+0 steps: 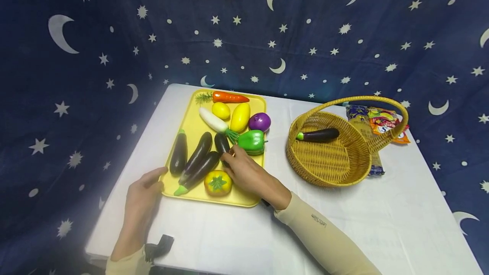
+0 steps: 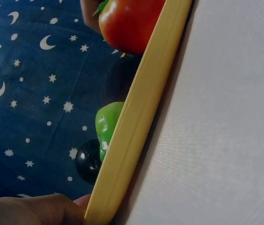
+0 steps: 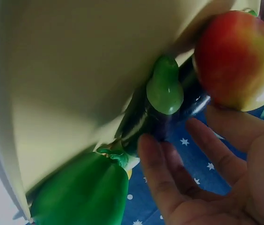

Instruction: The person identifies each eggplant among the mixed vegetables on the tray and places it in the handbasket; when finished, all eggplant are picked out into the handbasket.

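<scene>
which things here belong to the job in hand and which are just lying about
Probably in the job:
dark purple, elongated eggplant at the right hand's fingertips
flat yellow rectangular tray, left hand at its edge
round golden woven basket, holding another eggplant

Apparently just lying about:
blue-and-gold packet and bright orange packet beside the basket
long orange carrot on the tray
</scene>
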Available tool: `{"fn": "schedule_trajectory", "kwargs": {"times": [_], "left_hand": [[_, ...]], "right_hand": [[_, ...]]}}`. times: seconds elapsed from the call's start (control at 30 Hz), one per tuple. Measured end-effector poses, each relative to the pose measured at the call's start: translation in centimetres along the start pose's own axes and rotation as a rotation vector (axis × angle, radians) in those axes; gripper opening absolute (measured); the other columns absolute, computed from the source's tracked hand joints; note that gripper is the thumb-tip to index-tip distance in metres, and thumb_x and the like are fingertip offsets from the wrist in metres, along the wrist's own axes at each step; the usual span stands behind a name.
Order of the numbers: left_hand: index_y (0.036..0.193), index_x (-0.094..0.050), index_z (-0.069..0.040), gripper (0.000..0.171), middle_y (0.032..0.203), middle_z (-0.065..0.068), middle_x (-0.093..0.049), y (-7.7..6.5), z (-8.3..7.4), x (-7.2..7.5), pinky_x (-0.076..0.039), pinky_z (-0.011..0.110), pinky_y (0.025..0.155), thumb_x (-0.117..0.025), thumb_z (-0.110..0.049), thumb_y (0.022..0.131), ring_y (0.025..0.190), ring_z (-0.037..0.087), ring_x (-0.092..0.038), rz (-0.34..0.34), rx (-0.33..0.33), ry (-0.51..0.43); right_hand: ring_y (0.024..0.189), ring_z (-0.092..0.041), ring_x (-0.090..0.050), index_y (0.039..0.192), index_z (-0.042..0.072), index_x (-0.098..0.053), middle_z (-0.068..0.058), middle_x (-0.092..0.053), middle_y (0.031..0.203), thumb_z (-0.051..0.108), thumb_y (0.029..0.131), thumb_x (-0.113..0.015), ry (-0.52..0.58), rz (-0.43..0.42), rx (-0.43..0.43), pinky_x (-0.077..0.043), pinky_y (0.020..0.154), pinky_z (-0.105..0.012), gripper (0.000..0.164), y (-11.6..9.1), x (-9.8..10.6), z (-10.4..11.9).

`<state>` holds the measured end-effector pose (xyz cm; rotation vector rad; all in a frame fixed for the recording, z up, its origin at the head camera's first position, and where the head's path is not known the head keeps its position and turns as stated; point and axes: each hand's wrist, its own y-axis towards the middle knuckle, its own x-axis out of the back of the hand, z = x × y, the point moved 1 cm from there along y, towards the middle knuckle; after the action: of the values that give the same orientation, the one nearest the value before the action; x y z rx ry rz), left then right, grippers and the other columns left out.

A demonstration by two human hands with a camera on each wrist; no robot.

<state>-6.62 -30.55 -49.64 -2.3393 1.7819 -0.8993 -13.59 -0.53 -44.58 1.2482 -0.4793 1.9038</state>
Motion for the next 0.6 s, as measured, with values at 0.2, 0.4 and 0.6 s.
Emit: {"fn": "schedule_trajectory", "kwargs": {"times": [0.2,0.4,0.6], "left_hand": [[0.15,-0.062,-0.017,0.056,0.165,0.01,-0.053,-0.1,-0.2,0.0,-0.028,0.062,0.133,-0.059,-0.006,0.095,0.161,0.039,-0.036,-0.004,-0.014,-0.001],[0.15,-0.062,-0.017,0.055,0.165,0.009,-0.052,0.0,-0.2,0.0,-0.028,0.061,0.133,-0.059,-0.007,0.096,0.161,0.039,-0.036,0.003,-0.015,0.007],[0.151,-0.061,-0.018,0.055,0.165,0.01,-0.051,0.1,-0.1,-0.1,-0.027,0.063,0.133,-0.059,-0.008,0.097,0.161,0.041,-0.035,-0.005,-0.005,0.025]], "right_hand": [[0.104,-0.026,-0.056,0.122,0.007,-0.065,-0.013,-0.054,0.12,0.011,0.102,-0.069,-0.069,-0.009,0.012,-0.058,0.09,-0.037,0.021,-0.3,-0.6,0.0],[0.101,-0.026,-0.051,0.118,0.008,-0.057,-0.012,-0.047,0.113,0.007,0.106,-0.059,-0.09,-0.046,-0.006,-0.055,0.082,-0.034,0.013,-0.2,-1.0,-0.1],[0.098,-0.027,-0.053,0.125,0.01,-0.051,-0.015,-0.047,0.115,0.003,0.111,-0.042,-0.139,-0.062,-0.012,-0.058,0.077,-0.035,0.019,-0.1,-1.1,-0.1]]}}
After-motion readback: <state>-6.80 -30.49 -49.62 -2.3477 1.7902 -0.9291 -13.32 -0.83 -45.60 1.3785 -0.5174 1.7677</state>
